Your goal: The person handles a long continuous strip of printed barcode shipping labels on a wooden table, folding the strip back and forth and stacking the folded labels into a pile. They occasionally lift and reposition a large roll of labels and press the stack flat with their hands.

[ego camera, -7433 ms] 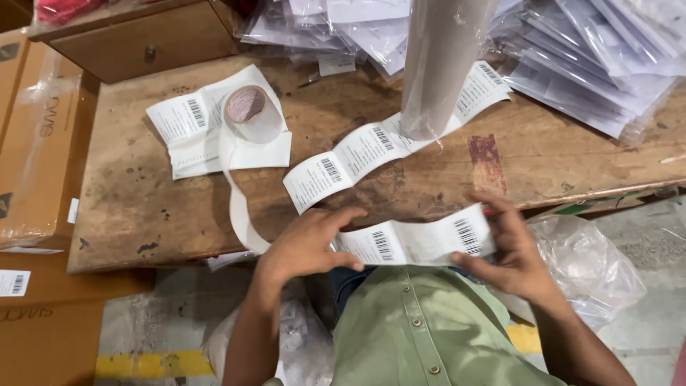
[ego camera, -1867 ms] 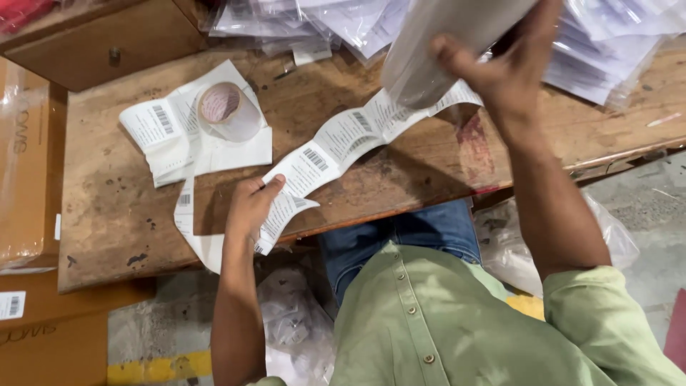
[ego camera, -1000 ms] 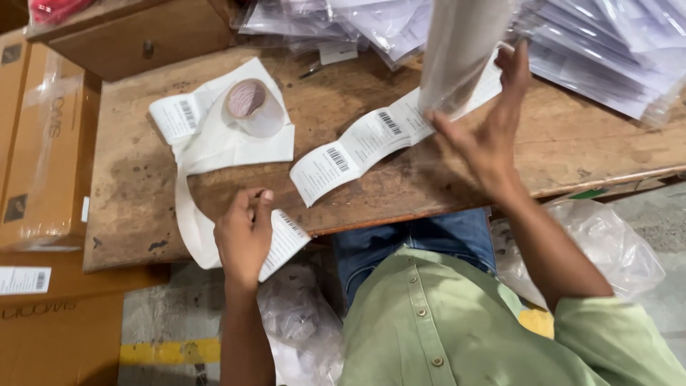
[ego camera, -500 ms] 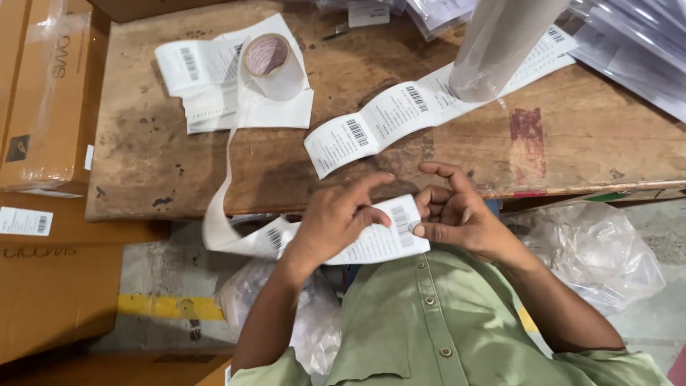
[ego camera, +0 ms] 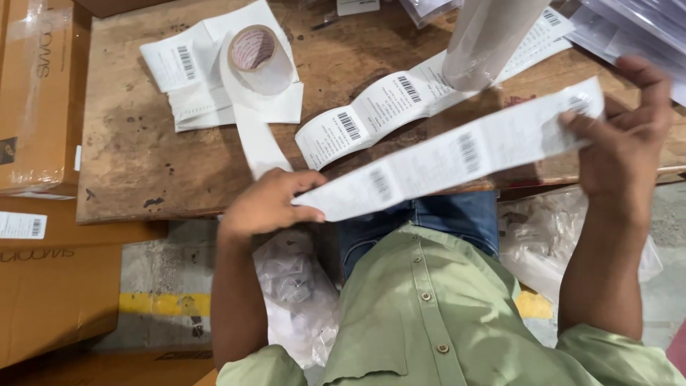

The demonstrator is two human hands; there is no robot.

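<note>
- While both hands are holding it off the table, the strip of labels is stretching across the middle of the frame, its long axis running from lower left up to upper right.
- The left hand is pinching the lower left end between thumb and fingers, near the table edge.
- The right hand is gripping the upper right end, fingers curled over the paper; it is sitting higher in the frame than the left.
- A second strip is lying flat on the wood just above the held one, roughly parallel to it, with a plastic-wrapped roll standing on it.
- A tape roll is resting on loose sheets at upper left.
- Cardboard boxes are lining the left edge; what they are holding cannot be seen.
- Clear bags are lying below the table at the person's knees, contents unclear.
</note>
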